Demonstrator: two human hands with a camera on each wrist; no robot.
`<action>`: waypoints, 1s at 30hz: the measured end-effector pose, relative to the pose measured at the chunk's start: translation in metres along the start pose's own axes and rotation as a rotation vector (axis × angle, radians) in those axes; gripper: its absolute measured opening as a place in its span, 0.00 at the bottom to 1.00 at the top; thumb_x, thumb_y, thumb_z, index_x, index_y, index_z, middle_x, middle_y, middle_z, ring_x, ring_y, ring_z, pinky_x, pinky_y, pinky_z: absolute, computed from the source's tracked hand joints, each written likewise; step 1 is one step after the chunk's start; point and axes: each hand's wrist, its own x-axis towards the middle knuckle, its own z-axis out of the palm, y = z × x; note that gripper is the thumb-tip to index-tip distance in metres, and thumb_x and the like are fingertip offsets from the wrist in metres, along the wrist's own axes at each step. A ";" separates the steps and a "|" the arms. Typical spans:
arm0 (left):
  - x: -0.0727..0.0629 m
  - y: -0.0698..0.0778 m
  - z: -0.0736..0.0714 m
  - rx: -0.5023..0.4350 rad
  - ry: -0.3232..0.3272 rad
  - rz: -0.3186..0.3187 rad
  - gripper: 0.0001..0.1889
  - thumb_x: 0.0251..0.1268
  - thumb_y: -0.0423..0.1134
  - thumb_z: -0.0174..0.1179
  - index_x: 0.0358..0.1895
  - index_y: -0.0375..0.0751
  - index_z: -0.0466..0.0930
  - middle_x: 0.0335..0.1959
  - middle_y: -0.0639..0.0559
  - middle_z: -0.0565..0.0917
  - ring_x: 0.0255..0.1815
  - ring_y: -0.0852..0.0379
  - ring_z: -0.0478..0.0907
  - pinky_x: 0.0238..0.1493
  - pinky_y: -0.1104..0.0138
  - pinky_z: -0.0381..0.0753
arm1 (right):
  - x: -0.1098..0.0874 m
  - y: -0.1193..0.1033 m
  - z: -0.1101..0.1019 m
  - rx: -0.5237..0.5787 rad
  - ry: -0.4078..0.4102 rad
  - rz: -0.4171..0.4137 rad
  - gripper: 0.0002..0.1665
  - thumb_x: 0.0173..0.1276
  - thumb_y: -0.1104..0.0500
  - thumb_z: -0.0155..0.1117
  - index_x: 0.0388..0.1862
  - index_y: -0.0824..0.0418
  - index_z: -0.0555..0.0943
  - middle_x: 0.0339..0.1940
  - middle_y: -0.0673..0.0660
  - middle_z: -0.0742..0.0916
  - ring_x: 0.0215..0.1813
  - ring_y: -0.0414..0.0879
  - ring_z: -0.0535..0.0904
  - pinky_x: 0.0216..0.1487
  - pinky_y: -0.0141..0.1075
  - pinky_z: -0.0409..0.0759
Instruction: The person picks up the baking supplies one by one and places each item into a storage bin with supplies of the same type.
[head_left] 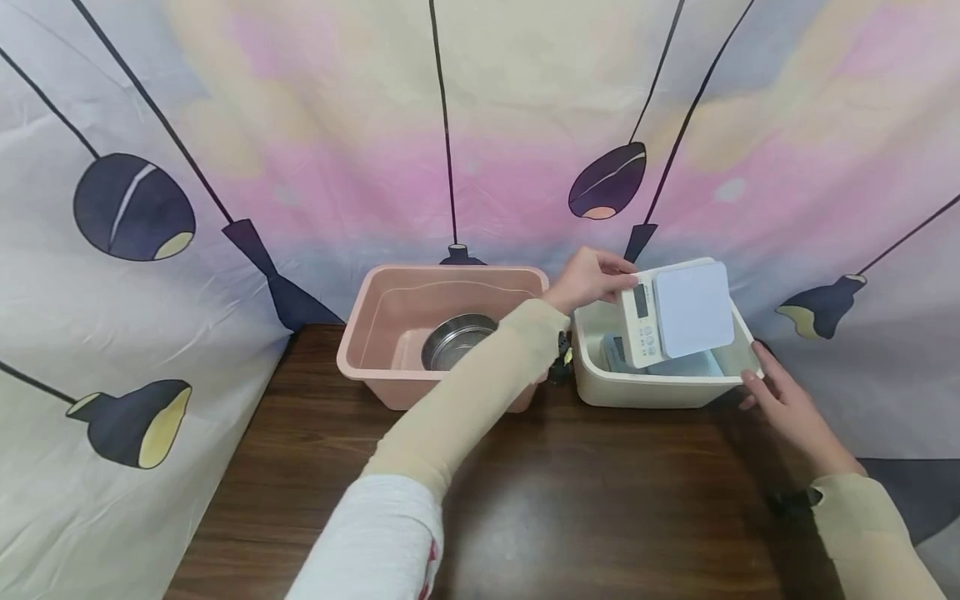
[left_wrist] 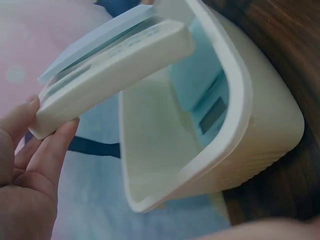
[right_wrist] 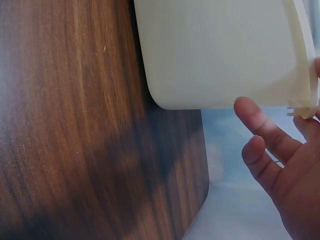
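Note:
My left hand [head_left: 588, 279] pinches one end of a white kitchen scale [head_left: 693, 308], thumb on one side and fingers on the other. Tilted, the scale overlaps the opening of a cream plastic bin [head_left: 652, 393]; its display end is nearest the hand. Inside that bin lies a light-blue scale [left_wrist: 215, 107] with a small dark display, partly covered by the white one in the head view. At the bin's right front corner, my right hand [head_left: 791, 408] grips the rim between thumb and forefinger. Its other fingers [right_wrist: 262, 122] stick out beside the outer wall.
Left of the cream bin stands a pink plastic bin [head_left: 390, 279] holding a round metal sieve [head_left: 459, 337]. My left forearm crosses over its right front part. Both bins sit at the back of a dark wooden table [head_left: 600, 500], against a printed cloth backdrop [head_left: 510, 108].

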 end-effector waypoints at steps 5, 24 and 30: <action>0.004 -0.010 0.027 0.065 0.030 -0.010 0.10 0.70 0.32 0.69 0.51 0.34 0.90 0.43 0.44 0.90 0.33 0.58 0.86 0.37 0.68 0.90 | -0.005 0.003 -0.004 0.033 0.037 -0.018 0.39 0.87 0.52 0.46 0.87 0.59 0.44 0.30 0.52 0.86 0.31 0.29 0.80 0.26 0.32 0.78; 0.001 -0.044 0.041 0.245 0.063 -0.021 0.13 0.77 0.34 0.61 0.57 0.38 0.89 0.53 0.45 0.90 0.43 0.59 0.85 0.39 0.77 0.81 | -0.002 -0.001 0.000 0.026 0.042 -0.053 0.38 0.87 0.53 0.45 0.87 0.56 0.45 0.51 0.73 0.80 0.32 0.31 0.80 0.27 0.34 0.80; 0.001 -0.044 0.043 0.416 0.094 -0.020 0.10 0.76 0.33 0.62 0.51 0.39 0.91 0.48 0.48 0.91 0.49 0.55 0.86 0.45 0.73 0.83 | -0.002 0.001 0.001 0.013 0.044 -0.040 0.38 0.87 0.52 0.45 0.87 0.57 0.45 0.44 0.72 0.83 0.31 0.31 0.80 0.27 0.34 0.80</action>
